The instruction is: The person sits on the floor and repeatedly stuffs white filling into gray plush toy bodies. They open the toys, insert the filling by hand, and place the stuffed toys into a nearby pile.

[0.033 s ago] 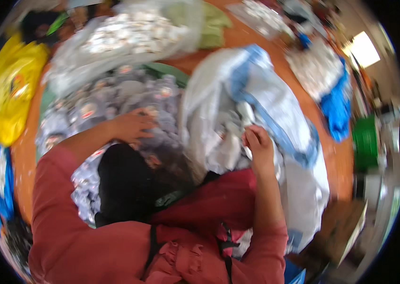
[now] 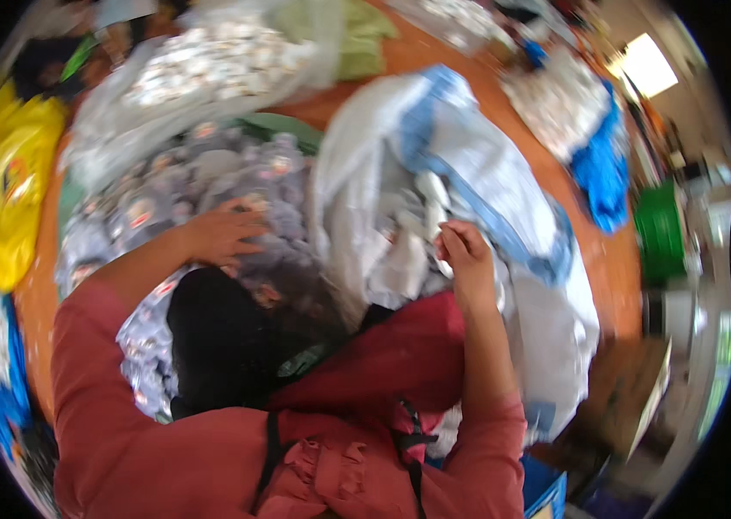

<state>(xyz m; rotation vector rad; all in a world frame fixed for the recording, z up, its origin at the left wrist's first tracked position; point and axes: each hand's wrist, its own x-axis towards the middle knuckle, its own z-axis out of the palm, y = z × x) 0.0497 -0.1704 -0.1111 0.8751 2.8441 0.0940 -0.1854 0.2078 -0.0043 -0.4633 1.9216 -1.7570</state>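
Note:
A heap of grey plush toy pieces (image 2: pixel 140 208), many with a small pale and orange-red spot, fills the left side in front of me. My left hand (image 2: pixel 225 232) rests on this heap, palm down with its fingers stretched and apart. On the right lies a big white woven sack (image 2: pixel 504 156) with blue bands, its mouth spread open. Inside are grey and white soft pieces (image 2: pixel 402 259). My right hand (image 2: pixel 466 246) is over the sack's mouth, thumb and fingers pinched together. A long white piece (image 2: pixel 433 197) lies beside its fingertips; what the pinch holds is too blurred to tell.
A clear bag of small white pieces (image 2: pixel 218 65) lies beyond the heap. Yellow bag (image 2: pixel 11 190) at far left; a pale bag (image 2: pixel 555 104) and blue bag (image 2: pixel 600 177) at far right on the orange floor (image 2: pixel 620 294). A cardboard box (image 2: pixel 620 389) stands right of the sack.
The whole view has shifted slightly, so things appear a little further left and higher. Both hands keep nearly the same places and poses over the heap and the sack.

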